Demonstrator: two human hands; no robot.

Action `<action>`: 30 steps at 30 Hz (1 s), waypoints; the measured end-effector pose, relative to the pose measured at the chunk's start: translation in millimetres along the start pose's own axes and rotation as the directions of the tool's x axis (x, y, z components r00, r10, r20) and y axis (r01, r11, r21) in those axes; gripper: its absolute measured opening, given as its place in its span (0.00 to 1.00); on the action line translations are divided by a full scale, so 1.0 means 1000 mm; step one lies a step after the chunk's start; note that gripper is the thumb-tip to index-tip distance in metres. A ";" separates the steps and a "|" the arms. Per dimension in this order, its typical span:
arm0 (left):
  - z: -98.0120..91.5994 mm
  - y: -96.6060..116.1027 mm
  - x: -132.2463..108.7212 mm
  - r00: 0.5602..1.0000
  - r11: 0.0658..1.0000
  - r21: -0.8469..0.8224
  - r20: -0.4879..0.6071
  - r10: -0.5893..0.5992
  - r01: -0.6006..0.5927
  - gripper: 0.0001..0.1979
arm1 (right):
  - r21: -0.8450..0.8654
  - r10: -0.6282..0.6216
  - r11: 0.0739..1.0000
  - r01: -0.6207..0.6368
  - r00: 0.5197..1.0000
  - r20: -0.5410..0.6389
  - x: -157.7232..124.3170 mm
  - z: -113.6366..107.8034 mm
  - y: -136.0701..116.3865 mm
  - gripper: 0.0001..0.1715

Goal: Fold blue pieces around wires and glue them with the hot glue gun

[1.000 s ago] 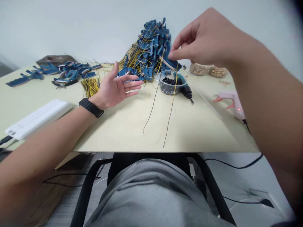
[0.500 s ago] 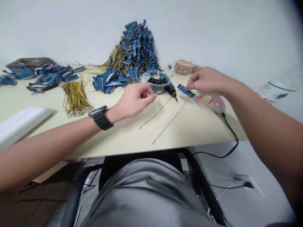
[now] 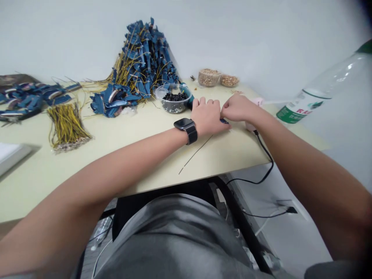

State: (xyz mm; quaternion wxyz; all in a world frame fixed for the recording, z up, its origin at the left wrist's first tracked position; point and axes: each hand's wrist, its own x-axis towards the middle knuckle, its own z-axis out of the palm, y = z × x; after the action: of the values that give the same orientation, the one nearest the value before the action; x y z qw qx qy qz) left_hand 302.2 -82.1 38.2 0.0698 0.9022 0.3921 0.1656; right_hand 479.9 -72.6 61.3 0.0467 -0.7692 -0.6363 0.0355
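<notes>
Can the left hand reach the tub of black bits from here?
Probably yes: the left hand is close to the tub, whose top looks open, though it would likely have to leave the blue piece by its thumb.

The hands [image 3: 208, 117] hide most of the blue piece [image 3: 223, 121].
</notes>
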 end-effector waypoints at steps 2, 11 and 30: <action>0.007 0.003 0.006 1.000 1.000 -0.003 0.003 -0.001 0.001 0.41 | 0.005 0.004 1.000 -0.004 1.000 0.004 0.000 0.001 0.001 0.21; 0.013 0.003 0.006 0.997 1.000 -0.007 0.072 -0.010 0.010 0.35 | -0.033 0.061 0.998 -0.061 0.998 0.000 -0.018 -0.003 -0.018 0.12; 0.032 -0.037 0.018 0.996 0.964 -0.264 0.083 0.030 -0.007 0.37 | 0.393 0.097 0.919 0.032 0.947 -0.305 -0.098 0.049 0.032 0.11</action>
State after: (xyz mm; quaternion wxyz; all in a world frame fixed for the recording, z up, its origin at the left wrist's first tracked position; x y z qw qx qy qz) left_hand 299.9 -43.4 3.7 0.2045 0.8948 0.3547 0.1779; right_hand 487.2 -173.8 8.8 0.3013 -0.7504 -0.5871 0.0384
